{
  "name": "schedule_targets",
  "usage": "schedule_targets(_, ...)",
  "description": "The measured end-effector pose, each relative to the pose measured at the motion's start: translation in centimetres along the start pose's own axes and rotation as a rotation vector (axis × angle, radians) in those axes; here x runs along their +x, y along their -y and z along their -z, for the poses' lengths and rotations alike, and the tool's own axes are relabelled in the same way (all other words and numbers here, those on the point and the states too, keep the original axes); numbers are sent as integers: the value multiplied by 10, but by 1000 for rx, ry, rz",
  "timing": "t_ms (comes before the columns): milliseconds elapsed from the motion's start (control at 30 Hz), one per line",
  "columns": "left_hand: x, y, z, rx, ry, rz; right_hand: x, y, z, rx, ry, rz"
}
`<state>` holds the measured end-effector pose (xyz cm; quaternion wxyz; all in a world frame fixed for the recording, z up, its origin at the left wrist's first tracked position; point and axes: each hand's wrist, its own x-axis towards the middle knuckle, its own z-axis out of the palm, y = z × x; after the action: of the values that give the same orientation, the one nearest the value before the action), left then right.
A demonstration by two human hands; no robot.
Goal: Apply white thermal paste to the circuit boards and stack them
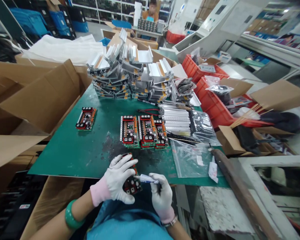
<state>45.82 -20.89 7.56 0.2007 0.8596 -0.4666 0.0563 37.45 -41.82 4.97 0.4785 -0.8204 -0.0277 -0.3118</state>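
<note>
My left hand (117,181), in a white glove with a pink cuff, lies over a circuit board (132,187) at the table's front edge. Its fingers cover much of the board and hold it. In my right hand (162,196), also gloved, I grip a small white and blue tube (148,179) between thumb and fingers. The tube's thin nozzle points left and reaches the board beside my left fingers; whether it touches is hard to tell. Just beyond, several populated circuit boards (148,131) stand in stacks. A single circuit board (86,119) lies farther left.
Stacked aluminium profiles (130,76) rise at the back of the green table (72,153). On the right are metal strips (176,120), plastic bags (187,160), another tube (212,170) and red crates (210,100). Cardboard boxes (45,96) flank the left. A person (151,14) sits far back.
</note>
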Motion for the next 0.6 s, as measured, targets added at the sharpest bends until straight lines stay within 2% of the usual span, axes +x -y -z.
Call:
schedule_targets(133,5,-1,2,-24,0,-4,-1,0,-2,-7,32,-1)
schedule_targets(400,-17,3,-6,0,-171,-51,1,0,-7,35,2,-11)
schedule_targets(500,-21,2,-7,41,-202,-53,-2,-3,-6,91,-12,-103)
schedule_targets(600,-19,-1,-4,88,-230,-65,-10,-5,-2,200,-35,-295)
